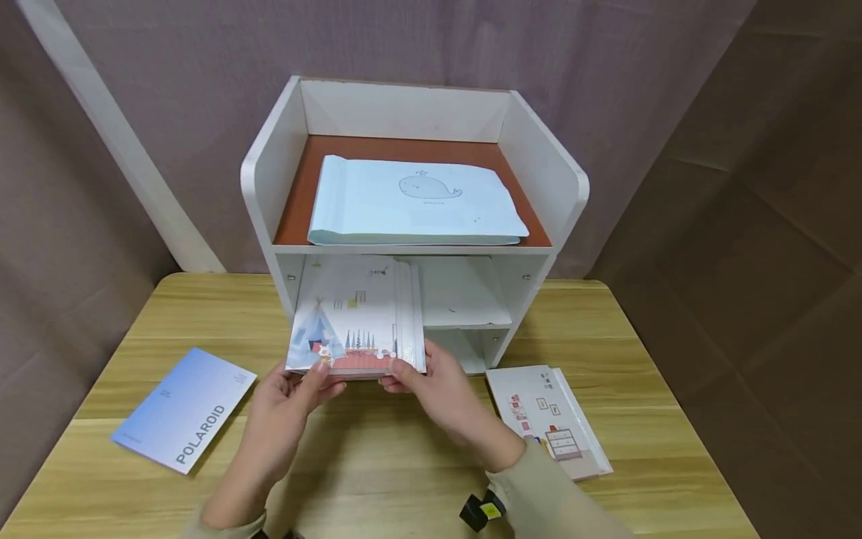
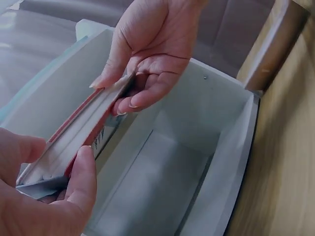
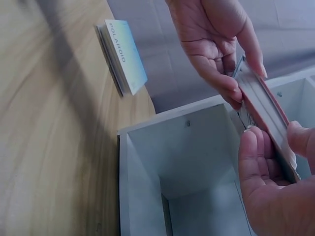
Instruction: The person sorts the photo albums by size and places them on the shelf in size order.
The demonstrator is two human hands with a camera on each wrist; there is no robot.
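Both hands hold a thick white album (image 1: 357, 314) with a blue tent and a red band on its cover. Its far part lies inside the middle compartment of a small white shelf (image 1: 266, 172), toward the left side. My left hand (image 1: 279, 412) pinches the near left corner, thumb on top and fingers beneath. At the near right corner my right hand (image 1: 447, 393) grips in the same way. Both wrist views show the album's edge (image 2: 78, 132) between thumbs and fingers, above the lower compartment (image 3: 197, 172).
On the shelf's brown top board lies a pale blue book (image 1: 417, 202) with a whale drawing. A blue POLAROID album (image 1: 185, 408) rests on the wooden table (image 1: 377, 479) at left. Another white album (image 1: 548, 419) lies at right, by the shelf's front corner.
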